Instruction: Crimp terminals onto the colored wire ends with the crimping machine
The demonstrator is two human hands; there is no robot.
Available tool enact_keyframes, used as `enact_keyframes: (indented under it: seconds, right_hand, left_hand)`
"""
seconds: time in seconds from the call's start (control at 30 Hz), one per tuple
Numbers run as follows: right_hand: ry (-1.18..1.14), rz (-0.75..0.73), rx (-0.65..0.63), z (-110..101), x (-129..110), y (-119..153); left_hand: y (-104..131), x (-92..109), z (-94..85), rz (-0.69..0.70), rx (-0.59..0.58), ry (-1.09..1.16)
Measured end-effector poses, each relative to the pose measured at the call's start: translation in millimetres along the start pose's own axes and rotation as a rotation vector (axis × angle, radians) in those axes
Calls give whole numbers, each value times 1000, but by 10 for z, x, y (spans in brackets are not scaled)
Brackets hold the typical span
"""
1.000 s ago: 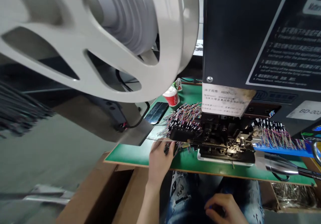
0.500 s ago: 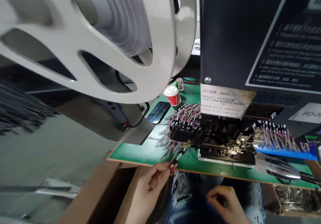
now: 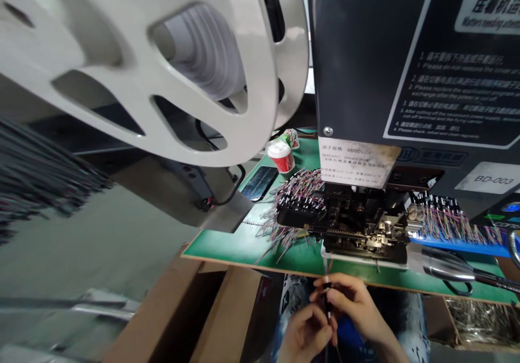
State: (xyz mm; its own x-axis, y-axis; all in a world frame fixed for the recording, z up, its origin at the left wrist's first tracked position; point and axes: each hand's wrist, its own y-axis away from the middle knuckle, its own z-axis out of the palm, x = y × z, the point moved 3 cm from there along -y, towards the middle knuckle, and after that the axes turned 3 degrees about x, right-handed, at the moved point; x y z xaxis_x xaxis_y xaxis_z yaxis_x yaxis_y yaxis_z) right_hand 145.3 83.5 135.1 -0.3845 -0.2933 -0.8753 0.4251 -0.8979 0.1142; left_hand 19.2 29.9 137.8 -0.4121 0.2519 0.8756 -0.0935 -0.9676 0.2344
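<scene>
In front of the bench edge, both hands meet over my lap at a thin wire lead with black and white sections. My left hand pinches its lower part, fingers closed. Just above and to the right, my right hand closes its thumb and fingers on the upper part near the black section. Thin wire ends stick up past the fingers toward the crimping machine's metal tooling. A bundle of similar multicoloured wires lies left of the tooling.
A large white reel hangs at upper left, beside the dark machine housing. On the green bench are a phone and a red-and-white cup. More wires fill a blue tray; a cardboard box stands below.
My left hand has moved right and down from the wire bundle, bringing the wire lead over my lap. My right hand has risen to it and now grips it too. The view has shifted slightly.
</scene>
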Motion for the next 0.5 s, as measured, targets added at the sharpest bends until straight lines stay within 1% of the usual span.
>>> enact_keyframes:
  seconds: [0.1, 0.17, 0.2, 0.23, 0.3, 0.37, 0.43, 0.5]
  right_hand:
    - [-129, -1, -11, -109, -99, 87]
    - [-112, -23, 13, -214, -190, 168]
    - [-91, -36, 37, -271, -232, 211]
    - [-68, -52, 73, -330, -265, 253]
    - [-18, -98, 194, -454, -307, 332]
    - [52, -150, 351, -568, -315, 401]
    - [128, -187, 478, -644, -309, 452]
    - [174, -190, 511, -668, -303, 476]
  left_hand:
    - [-80, -119, 109, -130, -157, 120]
    - [-142, -162, 174, -195, -257, 138]
    - [-180, -158, 203, -196, -298, 111]
    - [-224, -132, 230, -168, -327, 62]
    - [-324, -23, 279, -35, -349, -69]
    - [-427, 122, 334, 108, -330, -175]
    - [-520, 251, 412, 194, -306, -233]
    - [-597, 340, 519, 229, -305, -276]
